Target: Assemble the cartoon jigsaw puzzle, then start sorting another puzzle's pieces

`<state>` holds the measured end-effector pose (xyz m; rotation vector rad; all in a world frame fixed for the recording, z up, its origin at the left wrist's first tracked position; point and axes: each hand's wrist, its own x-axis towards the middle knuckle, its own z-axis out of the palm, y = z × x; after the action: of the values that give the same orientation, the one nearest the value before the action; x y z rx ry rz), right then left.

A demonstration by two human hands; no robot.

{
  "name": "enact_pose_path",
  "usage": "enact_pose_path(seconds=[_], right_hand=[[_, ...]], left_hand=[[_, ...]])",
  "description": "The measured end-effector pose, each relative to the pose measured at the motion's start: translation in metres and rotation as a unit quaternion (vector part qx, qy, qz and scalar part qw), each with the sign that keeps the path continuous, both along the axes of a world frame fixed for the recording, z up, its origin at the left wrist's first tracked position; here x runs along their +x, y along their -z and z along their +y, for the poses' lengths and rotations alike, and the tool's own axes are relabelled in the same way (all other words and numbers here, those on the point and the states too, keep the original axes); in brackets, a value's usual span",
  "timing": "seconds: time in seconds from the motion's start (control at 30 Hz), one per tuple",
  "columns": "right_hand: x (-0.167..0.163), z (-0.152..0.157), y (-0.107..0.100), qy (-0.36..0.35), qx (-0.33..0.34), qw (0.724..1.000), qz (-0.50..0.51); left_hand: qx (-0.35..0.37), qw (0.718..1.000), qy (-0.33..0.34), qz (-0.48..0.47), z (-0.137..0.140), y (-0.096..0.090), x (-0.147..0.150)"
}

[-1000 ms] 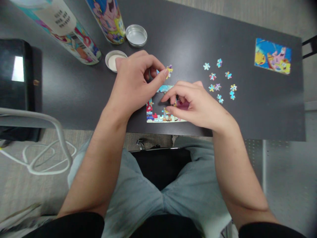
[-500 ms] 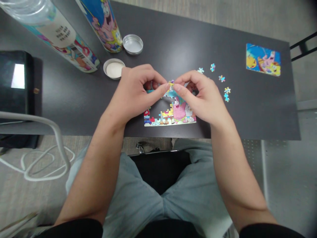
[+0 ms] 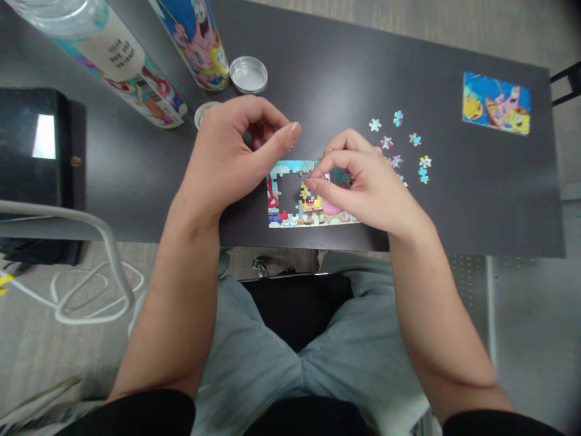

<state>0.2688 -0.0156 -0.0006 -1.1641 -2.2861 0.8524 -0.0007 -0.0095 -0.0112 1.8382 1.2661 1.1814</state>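
A partly assembled cartoon jigsaw puzzle (image 3: 290, 223) lies near the table's front edge, with an open gap left of its middle. My right hand (image 3: 358, 178) reaches over its right part, thumb and forefinger pinched on a small yellow puzzle piece (image 3: 308, 190) at the gap's right side. The fingers partly cover that piece, and I cannot tell if it is seated. My left hand (image 3: 245, 151) hovers at the puzzle's upper left, thumb against the fingers. A tiny pale bit shows beneath its thumb, too small to name.
Several loose puzzle pieces (image 3: 414, 140) lie right of my right hand. A picture card (image 3: 496, 104) rests at the far right. Two tall printed cans (image 3: 200, 51) and a metal lid (image 3: 249, 75) stand back left; another lid (image 3: 203, 114) is partly hidden. A black device (image 3: 31, 151) sits far left.
My hands have separated from their shared pinch on a piece above the puzzle. The right moved down and left with a piece to the gap; the left drew back up and left.
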Motion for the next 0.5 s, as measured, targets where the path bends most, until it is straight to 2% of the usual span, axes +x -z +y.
enact_pose_path(seconds=[0.17,0.5], right_hand=[[-0.0036,-0.0033,0.0025,-0.013,0.006,0.999,-0.028],[-0.0044,-0.0031,0.0053,-0.016,0.024,0.999,-0.042]], left_hand=[[-0.007,1.0,-0.019,0.003,0.0022,0.0031,0.0021],[-0.018,1.0,-0.005,0.007,0.0066,0.009,0.0024]])
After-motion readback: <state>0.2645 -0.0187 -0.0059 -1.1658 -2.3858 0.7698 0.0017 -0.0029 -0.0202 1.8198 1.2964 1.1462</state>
